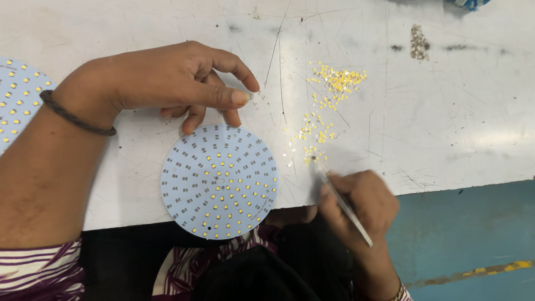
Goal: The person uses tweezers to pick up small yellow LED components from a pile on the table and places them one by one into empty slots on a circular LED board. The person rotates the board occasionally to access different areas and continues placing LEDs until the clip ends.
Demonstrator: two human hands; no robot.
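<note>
A round pale-blue circuit board (219,181) lies at the white table's front edge, partly filled with small yellow chips. My left hand (173,81) rests on the table just behind it, fingertips touching the board's far rim, thumb and forefinger close together. My right hand (359,203) grips metal tweezers (340,198) whose tip reaches into a scatter of tiny yellow chips (329,106) to the right of the board.
A second round board (16,95) with yellow chips shows at the left edge. The scratched white table (446,111) ends on the right above a blue floor (462,234). A blue object (468,3) peeks in at the top right.
</note>
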